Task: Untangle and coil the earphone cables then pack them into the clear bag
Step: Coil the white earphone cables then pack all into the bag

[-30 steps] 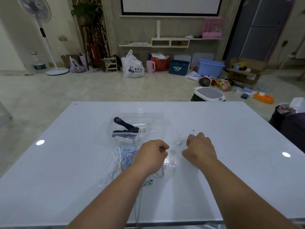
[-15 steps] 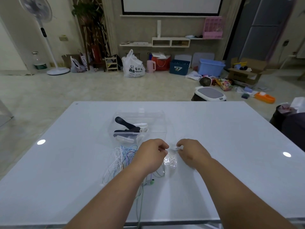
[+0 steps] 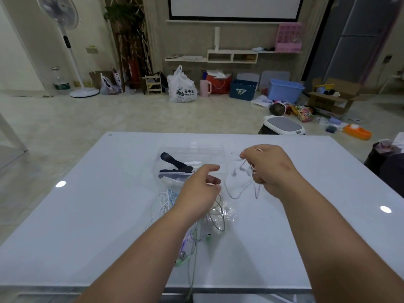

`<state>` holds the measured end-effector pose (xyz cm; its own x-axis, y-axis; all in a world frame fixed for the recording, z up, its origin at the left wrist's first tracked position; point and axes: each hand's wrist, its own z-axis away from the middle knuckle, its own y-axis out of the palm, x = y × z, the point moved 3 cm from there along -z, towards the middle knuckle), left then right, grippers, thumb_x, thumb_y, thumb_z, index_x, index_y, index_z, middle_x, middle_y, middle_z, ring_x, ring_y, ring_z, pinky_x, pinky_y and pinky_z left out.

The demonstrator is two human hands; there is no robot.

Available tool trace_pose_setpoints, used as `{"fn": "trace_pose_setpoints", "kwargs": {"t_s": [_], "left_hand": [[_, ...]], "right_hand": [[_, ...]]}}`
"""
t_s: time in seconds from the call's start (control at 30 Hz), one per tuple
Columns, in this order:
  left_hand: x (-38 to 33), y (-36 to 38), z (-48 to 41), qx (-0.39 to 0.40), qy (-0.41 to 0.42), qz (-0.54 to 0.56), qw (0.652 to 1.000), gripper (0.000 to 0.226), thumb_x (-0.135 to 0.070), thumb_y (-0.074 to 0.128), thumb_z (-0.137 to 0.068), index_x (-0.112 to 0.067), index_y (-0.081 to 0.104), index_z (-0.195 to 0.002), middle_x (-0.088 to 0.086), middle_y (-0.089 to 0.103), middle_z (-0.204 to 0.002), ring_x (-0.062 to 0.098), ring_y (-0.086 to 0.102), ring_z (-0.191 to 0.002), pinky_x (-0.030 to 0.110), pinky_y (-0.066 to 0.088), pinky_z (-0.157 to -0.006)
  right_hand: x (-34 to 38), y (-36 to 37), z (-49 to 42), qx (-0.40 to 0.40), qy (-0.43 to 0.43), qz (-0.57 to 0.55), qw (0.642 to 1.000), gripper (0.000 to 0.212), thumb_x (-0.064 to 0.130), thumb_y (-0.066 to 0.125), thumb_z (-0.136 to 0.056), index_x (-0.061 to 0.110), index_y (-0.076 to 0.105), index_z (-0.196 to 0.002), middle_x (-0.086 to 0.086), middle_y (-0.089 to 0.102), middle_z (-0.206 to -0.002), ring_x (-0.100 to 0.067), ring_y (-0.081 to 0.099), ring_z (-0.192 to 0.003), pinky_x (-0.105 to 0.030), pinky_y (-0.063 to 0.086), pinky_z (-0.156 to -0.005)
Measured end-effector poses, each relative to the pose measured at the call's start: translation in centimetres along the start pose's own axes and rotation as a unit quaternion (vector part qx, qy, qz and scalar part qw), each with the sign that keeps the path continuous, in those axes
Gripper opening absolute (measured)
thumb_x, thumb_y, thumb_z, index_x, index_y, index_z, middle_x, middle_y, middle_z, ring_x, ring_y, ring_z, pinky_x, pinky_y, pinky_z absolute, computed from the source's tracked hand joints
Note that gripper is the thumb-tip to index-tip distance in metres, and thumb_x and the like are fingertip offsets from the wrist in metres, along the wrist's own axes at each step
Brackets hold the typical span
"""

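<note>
Tabletop seen from the person's side; clock directions are read from the table (image 3: 87,215) centre, 12 being the far edge.

Right hand (image 3: 270,169), at 1 o'clock and raised off the surface: fingers clenched round a white earphone cable (image 3: 237,194). Two earbuds (image 3: 242,168) dangle just beside its knuckles, and slack loops hang below toward the table.

Left hand (image 3: 200,190), near centre: forefinger reaching forward, other fingers loosely curled, nothing seen in its grasp. It sits apart from the white cable, with a narrow gap between.

Clear bag (image 3: 215,149), at 12 o'clock, just beyond the left hand: lies flat, mouth direction unclear. Inside it are a black item (image 3: 172,164) and some white pieces too blurred to name.

Tangle (image 3: 165,203), at 7 o'clock of the left hand: blue and white cables heaped on the table, partly hidden by the left forearm. Green and purple strands (image 3: 185,248) run from it toward 6 o'clock, one trailing over the near edge.

Crumpled clear wrap (image 3: 228,213) lies at 5 o'clock of the left hand, touching a grey loop.
</note>
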<state>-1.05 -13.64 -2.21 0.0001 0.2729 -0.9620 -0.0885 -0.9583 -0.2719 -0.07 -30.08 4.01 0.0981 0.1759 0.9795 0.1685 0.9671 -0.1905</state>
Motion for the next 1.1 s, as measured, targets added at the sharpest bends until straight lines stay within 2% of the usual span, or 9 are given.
{"fn": "trace_pose_setpoints", "kwargs": {"t_s": [0.1,0.2,0.4,0.5,0.57,0.67,0.8,0.97,1.1], "left_hand": [[-0.4,-0.7,0.1,-0.004,-0.004,0.071,0.997,0.059,0.003,0.056,-0.085,-0.041,0.046,-0.122,0.001,0.059,-0.108,0.018,0.062,-0.082,0.042,0.055,-0.078],[-1.0,-2.0,0.3,-0.008,0.010,0.105,0.994,0.071,0.010,0.053,-0.082,-0.046,0.043,-0.124,0.000,0.055,-0.114,0.016,0.061,-0.086,0.034,0.052,-0.074],[-1.8,-6.1,1.4,0.018,0.018,0.062,0.998,0.067,0.011,0.053,-0.080,-0.037,0.053,-0.126,0.007,0.058,-0.117,0.015,0.058,-0.086,0.027,0.048,-0.067],[-2.0,-8.5,2.2,0.016,0.016,0.028,0.999,0.044,0.006,0.055,-0.083,-0.023,0.063,-0.115,-0.001,0.067,-0.100,0.010,0.059,-0.074,0.024,0.045,-0.062],[-1.8,-10.1,2.6,0.004,0.010,0.004,1.000,0.031,0.000,0.060,-0.084,-0.023,0.068,-0.104,-0.004,0.068,-0.088,0.008,0.058,-0.068,0.025,0.045,-0.064],[-1.1,-12.8,2.9,-0.021,0.002,-0.029,0.999,0.023,-0.009,0.067,-0.085,-0.028,0.069,-0.098,-0.007,0.069,-0.094,0.003,0.062,-0.074,0.021,0.047,-0.067],[0.1,-16.4,3.4,-0.023,-0.016,-0.099,0.995,0.036,-0.013,0.070,-0.082,-0.038,0.066,-0.108,-0.011,0.064,-0.112,0.010,0.061,-0.099,0.028,0.051,-0.081],[0.9,-19.4,4.0,-0.007,-0.037,-0.113,0.993,0.039,-0.008,0.065,-0.085,-0.043,0.065,-0.102,-0.014,0.065,-0.111,0.005,0.060,-0.096,0.024,0.048,-0.076],[1.7,-20.5,4.0,0.012,-0.053,-0.105,0.993,0.050,-0.006,0.065,-0.085,-0.040,0.059,-0.121,-0.008,0.060,-0.115,0.008,0.060,-0.096,0.025,0.049,-0.082]], "right_hand": [[1.4,1.6,0.9,0.012,-0.008,-0.090,0.996,0.014,0.005,0.058,-0.088,0.004,0.066,-0.076,-0.004,0.036,-0.057,-0.011,0.029,-0.042,-0.023,0.022,-0.044],[2.7,3.4,1.7,0.034,-0.001,-0.139,0.990,0.016,0.003,0.056,-0.086,0.006,0.066,-0.074,-0.003,0.041,-0.059,-0.013,0.030,-0.046,-0.024,0.022,-0.045],[4.6,7.7,3.4,0.123,0.010,-0.207,0.971,0.021,-0.002,0.050,-0.087,0.007,0.064,-0.075,-0.001,0.045,-0.055,-0.008,0.037,-0.037,-0.018,0.027,-0.034],[4.8,9.7,3.7,0.146,0.001,-0.209,0.967,0.023,-0.002,0.048,-0.086,0.008,0.065,-0.073,-0.001,0.044,-0.053,-0.010,0.036,-0.039,-0.018,0.026,-0.035],[4.7,10.9,3.9,0.155,-0.005,-0.204,0.967,0.024,-0.003,0.048,-0.085,0.009,0.065,-0.072,-0.003,0.043,-0.055,-0.013,0.035,-0.042,-0.018,0.025,-0.035],[4.7,12.7,4.3,0.177,-0.004,-0.196,0.964,0.025,-0.002,0.048,-0.086,0.009,0.064,-0.070,-0.004,0.043,-0.055,-0.016,0.038,-0.045,-0.017,0.026,-0.035],[4.7,15.5,4.9,0.211,0.003,-0.188,0.959,0.024,-0.004,0.045,-0.088,0.006,0.060,-0.072,-0.005,0.043,-0.054,-0.014,0.039,-0.041,-0.017,0.023,-0.035],[4.2,18.7,5.1,0.216,0.022,-0.170,0.961,0.026,-0.004,0.045,-0.087,0.007,0.064,-0.072,-0.002,0.044,-0.053,-0.014,0.037,-0.041,-0.018,0.024,-0.038],[3.9,20.8,5.1,0.227,0.043,-0.169,0.958,0.028,-0.004,0.044,-0.085,0.008,0.064,-0.072,-0.001,0.044,-0.054,-0.014,0.037,-0.041,-0.018,0.023,-0.038]]}}
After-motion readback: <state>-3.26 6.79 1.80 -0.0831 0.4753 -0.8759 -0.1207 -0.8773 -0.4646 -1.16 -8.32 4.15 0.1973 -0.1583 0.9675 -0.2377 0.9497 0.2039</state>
